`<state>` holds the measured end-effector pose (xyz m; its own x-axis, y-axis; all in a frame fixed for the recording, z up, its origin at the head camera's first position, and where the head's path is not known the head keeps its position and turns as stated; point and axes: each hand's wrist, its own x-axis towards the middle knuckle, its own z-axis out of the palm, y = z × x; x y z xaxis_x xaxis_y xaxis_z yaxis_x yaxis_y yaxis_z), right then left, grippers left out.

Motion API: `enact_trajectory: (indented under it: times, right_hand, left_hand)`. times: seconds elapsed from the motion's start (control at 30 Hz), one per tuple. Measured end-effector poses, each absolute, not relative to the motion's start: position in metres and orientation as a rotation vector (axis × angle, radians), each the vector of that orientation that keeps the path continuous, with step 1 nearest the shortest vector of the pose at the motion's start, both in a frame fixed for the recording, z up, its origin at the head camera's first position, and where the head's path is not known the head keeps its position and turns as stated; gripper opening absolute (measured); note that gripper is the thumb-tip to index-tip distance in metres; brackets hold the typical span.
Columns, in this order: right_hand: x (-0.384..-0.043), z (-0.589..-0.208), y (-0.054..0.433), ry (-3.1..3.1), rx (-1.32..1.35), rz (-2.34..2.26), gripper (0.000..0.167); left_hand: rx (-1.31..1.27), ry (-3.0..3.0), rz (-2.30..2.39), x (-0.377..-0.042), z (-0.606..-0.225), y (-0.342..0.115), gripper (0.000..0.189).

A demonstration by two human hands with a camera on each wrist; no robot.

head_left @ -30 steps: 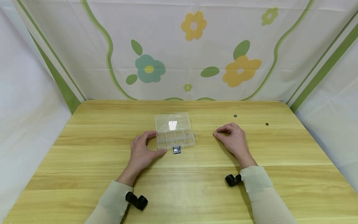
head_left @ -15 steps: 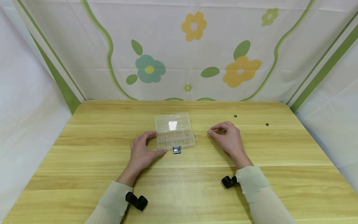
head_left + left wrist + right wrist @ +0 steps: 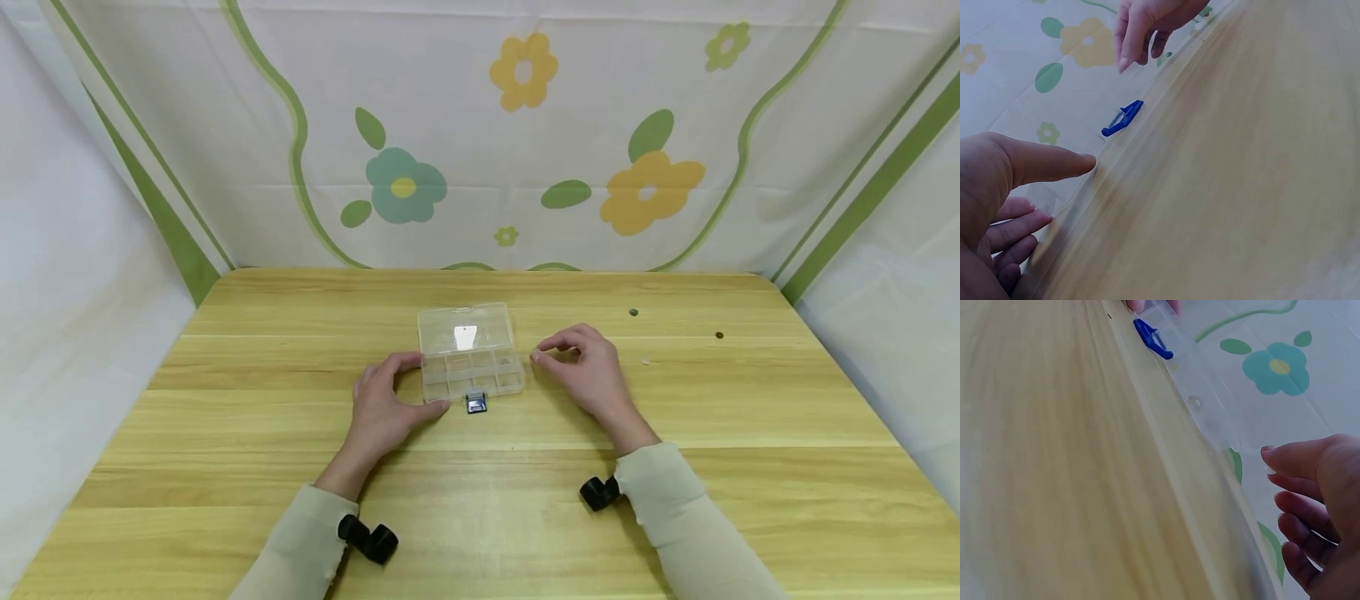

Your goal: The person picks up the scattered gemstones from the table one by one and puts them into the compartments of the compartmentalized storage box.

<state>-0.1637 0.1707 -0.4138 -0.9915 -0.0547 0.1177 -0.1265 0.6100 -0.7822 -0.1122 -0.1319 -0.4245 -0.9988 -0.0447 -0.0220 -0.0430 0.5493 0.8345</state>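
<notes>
A clear plastic compartment box (image 3: 471, 364) lies on the table, lid raised toward the back and a blue latch (image 3: 476, 402) at its front. My left hand (image 3: 384, 410) holds the box by its left end, thumb at the front corner and index finger at the back. A few small bits show faintly in its right compartments. Just right of the box, my right hand (image 3: 588, 373) has thumb and index finger together. Between those tips in the right wrist view is a small pale, see-through piece (image 3: 1269, 470); its kind cannot be made out.
Toward the back right of the wooden table (image 3: 480, 517) lie a small grey-green round piece (image 3: 633, 312) and a small dark brown one (image 3: 719, 335). A tiny pale piece (image 3: 645, 361) rests to the right of my right hand. A flowered curtain (image 3: 465, 125) stands behind.
My right hand has moved left across the table, up close to the box's right end, uncovering the tiny pale piece on the table. The left hand and box stay in place.
</notes>
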Motion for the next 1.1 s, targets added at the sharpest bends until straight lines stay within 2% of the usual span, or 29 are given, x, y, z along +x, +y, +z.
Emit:
enact_trajectory:
  times: [0.57,1.1]
  right_hand:
    - [-0.164,-0.413,0.133,-2.741,0.278,1.481,0.012]
    - [-0.165,-0.413,0.120,-2.726,0.312,1.469,0.012]
  left_hand:
    - [0.086,-2.766,-1.480,-0.111,-0.427,-0.130,0.076]
    - [0.087,-2.767,-1.476,-0.112,-0.425,-0.133,0.075]
